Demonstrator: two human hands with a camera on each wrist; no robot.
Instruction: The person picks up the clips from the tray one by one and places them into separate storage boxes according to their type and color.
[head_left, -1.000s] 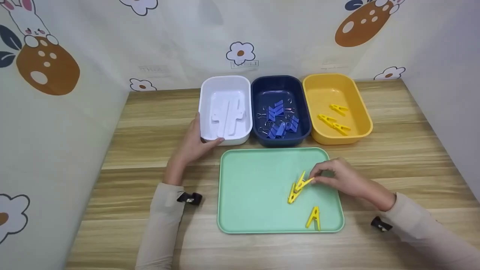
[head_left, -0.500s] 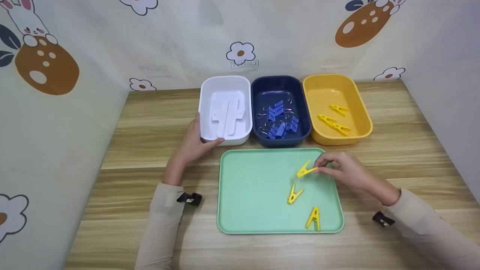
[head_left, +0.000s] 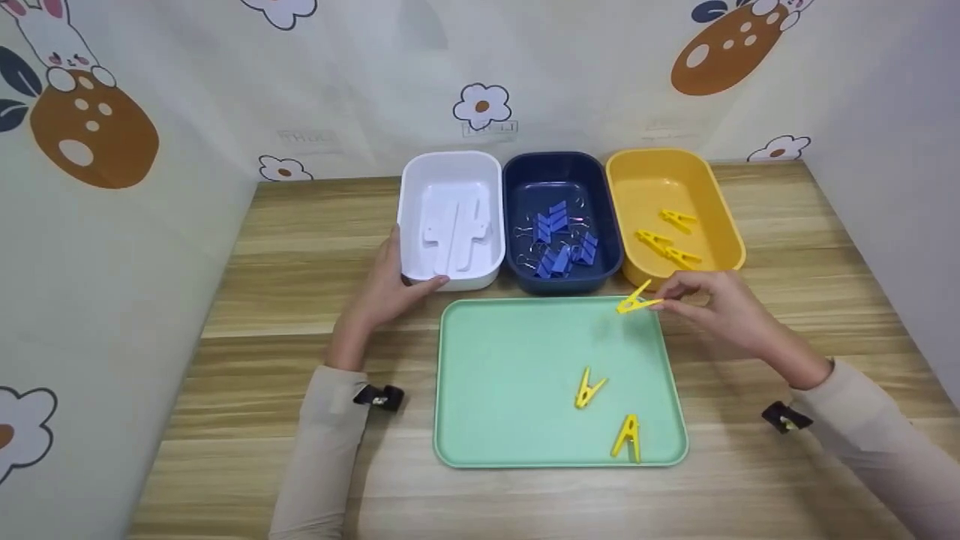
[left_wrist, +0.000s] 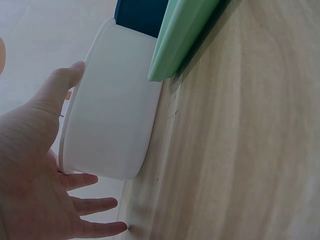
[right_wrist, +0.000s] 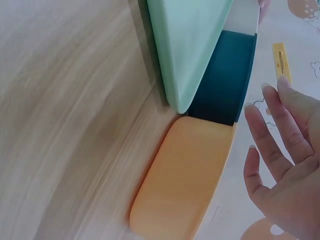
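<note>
Between thumb and fingertips, my right hand (head_left: 720, 304) pinches a yellow clothespin (head_left: 631, 304) by one leg, above the tray's far right corner. The same clothespin (right_wrist: 281, 62) shows at the fingertips in the right wrist view. Two more yellow clothespins lie on the green tray (head_left: 510, 375): one clothespin (head_left: 587, 390) right of the middle, another clothespin (head_left: 627, 436) near the front right corner. My left hand (head_left: 384, 292) touches the near left corner of the white bin (head_left: 454, 283), its thumb at the front rim. In the left wrist view its fingers (left_wrist: 95, 205) are extended beside the bin.
A navy bin (head_left: 562, 285) with several blue binder clips (head_left: 556, 217) stands beside the white bin. Right of it is a yellow bin (head_left: 675, 169) holding several yellow clothespins (head_left: 677, 219). White flat pieces (head_left: 454, 236) lie in the white bin. A patterned wall covering (head_left: 375, 75) rises behind.
My right hand has lifted one clothespin away from the other and carried it up and right toward the yellow bin. The left hand has stayed at the white bin.
</note>
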